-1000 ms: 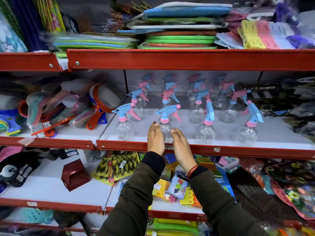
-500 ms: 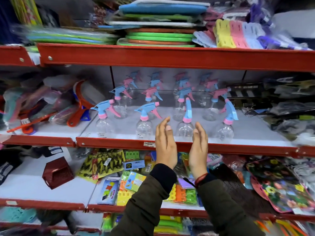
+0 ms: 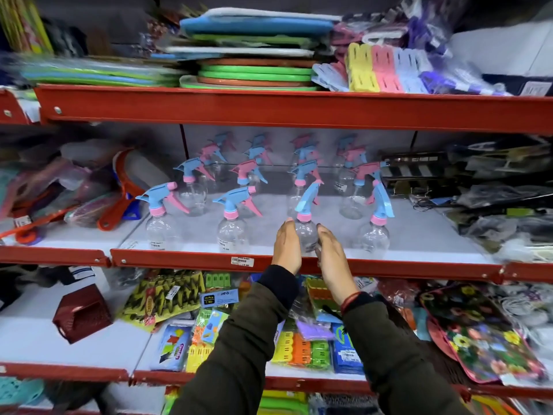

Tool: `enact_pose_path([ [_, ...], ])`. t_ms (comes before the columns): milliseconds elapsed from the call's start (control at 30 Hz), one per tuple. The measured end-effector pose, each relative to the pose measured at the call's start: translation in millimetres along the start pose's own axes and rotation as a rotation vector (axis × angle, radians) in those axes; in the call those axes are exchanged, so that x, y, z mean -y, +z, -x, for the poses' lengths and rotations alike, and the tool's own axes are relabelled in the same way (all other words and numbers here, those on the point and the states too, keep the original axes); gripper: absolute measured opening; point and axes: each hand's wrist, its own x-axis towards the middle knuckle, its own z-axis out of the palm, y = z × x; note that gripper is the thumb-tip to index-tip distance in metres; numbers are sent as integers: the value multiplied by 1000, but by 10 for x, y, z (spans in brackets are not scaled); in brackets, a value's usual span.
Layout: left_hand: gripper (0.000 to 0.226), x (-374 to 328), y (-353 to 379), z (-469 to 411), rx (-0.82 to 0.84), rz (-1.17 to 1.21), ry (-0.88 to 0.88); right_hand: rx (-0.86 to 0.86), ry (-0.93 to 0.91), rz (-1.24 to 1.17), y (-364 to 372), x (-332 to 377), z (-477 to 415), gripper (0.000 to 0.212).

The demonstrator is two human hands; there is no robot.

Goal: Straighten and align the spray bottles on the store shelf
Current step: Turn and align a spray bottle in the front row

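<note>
Several clear spray bottles with blue and pink trigger heads stand in rows on the white middle shelf [image 3: 434, 235]. In the front row, the two left bottles [image 3: 157, 232] [image 3: 232, 236] point their nozzles left. The third front bottle [image 3: 306, 236] has its head turned toward me. My left hand [image 3: 285, 248] and my right hand [image 3: 332, 257] press flat against its two sides, fingers together. The fourth front bottle [image 3: 375, 239] also faces forward, skewed from the left pair.
A red shelf lip [image 3: 179, 260] with a price label runs below the bottles. Red-handled strainers [image 3: 122, 187] crowd the left; dark packets [image 3: 493, 193] lie right. Stacked green plates [image 3: 254, 76] sit above, and peg packs [image 3: 302, 348] and a red basket [image 3: 82, 317] below.
Both hands moved right from the second front bottle, hovered apart in front of the shelf lip, and have now closed in around the third front bottle.
</note>
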Motion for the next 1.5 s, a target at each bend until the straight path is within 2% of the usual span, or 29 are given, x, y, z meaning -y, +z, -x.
enact_pose_path([
  [67, 76, 220, -54, -270, -6, -42, -10, -29, -54, -18, 25, 362, 478, 57],
  [233, 50, -82, -62, 44, -18, -33, 57, -127, -32, 2, 48, 389, 491, 51],
  [367, 49, -12, -48, 145, -115, -68, 188, -141, 1, 36, 33, 502, 379, 50],
  [500, 49, 38, -2, 95, -99, -102, 181, -65, -22, 59, 84, 542, 350, 48],
  [700, 48, -27, 6, 3, -75, -62, 126, -57, -21, 63, 92, 441, 439, 50],
  [933, 49, -21, -15, -41, -40, -124, 149, -55, -22, 59, 84, 509, 535, 52],
  [1000, 49, -3, -25, -16, -83, -138, 187, -80, -23, 48, 67, 549, 582, 56],
  [1100, 48, 20, 5, 120, -235, -116, 302, -143, -112, 34, -15, 620, 733, 55],
  [1233, 38, 64, 211, 360, -364, -125, 456, -324, -257, -39, -259, 634, 928, 47],
  [1367, 35, 93, 590, 578, -259, -159, 527, -480, -243, -61, -628, 563, 850, 45],
  [1500, 44, 108, 1029, 650, -6, -158, 388, -447, -149, 9, -984, 508, 616, 48],
])
